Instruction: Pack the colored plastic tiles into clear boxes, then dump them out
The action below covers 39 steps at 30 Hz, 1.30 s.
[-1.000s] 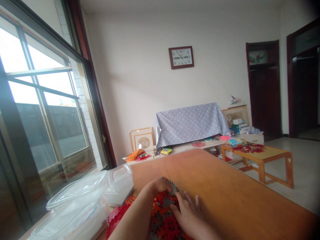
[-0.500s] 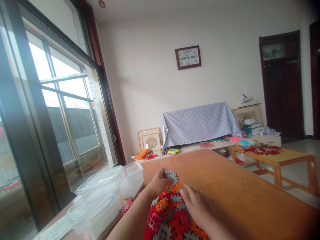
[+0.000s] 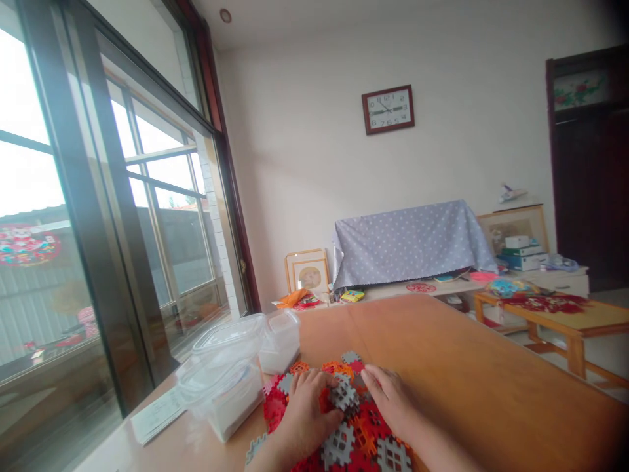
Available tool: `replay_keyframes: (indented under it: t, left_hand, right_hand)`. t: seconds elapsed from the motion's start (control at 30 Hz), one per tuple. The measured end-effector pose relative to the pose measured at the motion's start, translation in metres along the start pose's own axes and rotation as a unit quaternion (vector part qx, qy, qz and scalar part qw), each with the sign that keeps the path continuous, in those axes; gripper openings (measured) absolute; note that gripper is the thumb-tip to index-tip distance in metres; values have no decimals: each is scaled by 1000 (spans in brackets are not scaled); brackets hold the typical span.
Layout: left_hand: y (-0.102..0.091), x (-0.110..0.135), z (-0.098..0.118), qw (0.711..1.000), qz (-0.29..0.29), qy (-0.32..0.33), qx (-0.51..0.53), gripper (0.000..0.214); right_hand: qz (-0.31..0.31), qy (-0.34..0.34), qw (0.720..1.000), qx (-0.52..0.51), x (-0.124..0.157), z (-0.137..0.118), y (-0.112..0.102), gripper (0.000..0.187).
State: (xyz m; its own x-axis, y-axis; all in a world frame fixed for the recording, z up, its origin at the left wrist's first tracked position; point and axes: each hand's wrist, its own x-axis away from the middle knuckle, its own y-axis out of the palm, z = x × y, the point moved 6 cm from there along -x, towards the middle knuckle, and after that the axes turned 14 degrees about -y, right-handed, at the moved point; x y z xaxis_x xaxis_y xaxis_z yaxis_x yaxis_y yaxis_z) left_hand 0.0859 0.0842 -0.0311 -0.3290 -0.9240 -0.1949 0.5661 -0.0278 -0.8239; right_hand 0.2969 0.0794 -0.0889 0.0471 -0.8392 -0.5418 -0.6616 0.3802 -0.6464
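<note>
Several notched plastic building pieces in red, orange and grey lie in a pile [image 3: 363,432] at the near edge of the table. Over the pile's left part is my left hand [image 3: 312,406], fingers and thumb apart around a grey notched piece [image 3: 344,392]; it touches the pile, and no firm grip shows. My right hand [image 3: 390,401] rests along the right side, fingers stretched out, its fingertips close to a small grey piece [image 3: 351,358] at the far end. Part of the pile is hidden under my left hand and forearm.
Clear plastic containers with lids [image 3: 226,380] stand left of the pile, beside a sheet of paper [image 3: 157,414]. The brown table [image 3: 457,373] stretches ahead. Beyond it are a cloth-covered object [image 3: 403,246] on a low cabinet, a wooden bench [image 3: 560,321] and a window at left.
My left hand has come off the grey piece at the far end and moved back toward me onto the pile. My right hand stays beside the pile. The view has turned left.
</note>
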Motion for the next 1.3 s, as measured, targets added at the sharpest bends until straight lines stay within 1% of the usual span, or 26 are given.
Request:
replay_keyframes:
  t: [0.1,0.2,0.27,0.33,0.37,0.43,0.5,0.57,0.67,0.8,0.9,1.13,1.2,1.3]
  left_hand:
    - [-2,13,-1,1000,-7,12,5,42]
    - [-7,20,-9,999,-1,5,52,27]
    - [-10,22,-20,995,22,-23,92,18]
    - [-11,25,-29,991,51,-41,119,20]
    - [-12,27,-32,990,63,-37,124,24]
    - [-9,31,-34,990,72,-13,117,35]
    - [-6,33,-34,993,67,12,99,44]
    - [-2,33,-34,995,55,23,81,48]
    - [2,30,-36,997,44,17,56,46]
    - [4,23,-41,998,48,-9,33,31]
    - [3,20,-45,997,62,-21,31,25]
    - [-12,25,-48,989,119,-6,87,21]
    - [-17,27,-50,986,132,-8,101,20]
    - [-22,30,-53,984,143,-23,107,19]
  right_hand:
    - [-7,4,1000,1,1,-1,1,60]
    - [-16,-11,1000,1,2,-10,1,58]
    - [-21,-26,999,-1,4,-20,1,58]
    - [-30,-38,999,-2,8,-30,1,60]
    - [-40,-42,998,-2,10,-36,3,61]
    - [-68,-52,996,3,15,-45,7,62]
    - [-93,-68,993,8,19,-53,13,62]
    - [-101,-87,991,12,20,-58,17,60]
    - [-103,-113,988,11,19,-61,24,59]
    - [-115,-115,987,-9,15,-56,33,66]
    - [-88,-110,990,-24,12,-50,35,67]
    - [29,-70,996,-45,10,-29,23,48]
    - [53,-48,996,-58,10,-26,18,43]
    - [70,-10,994,-82,13,-26,12,39]
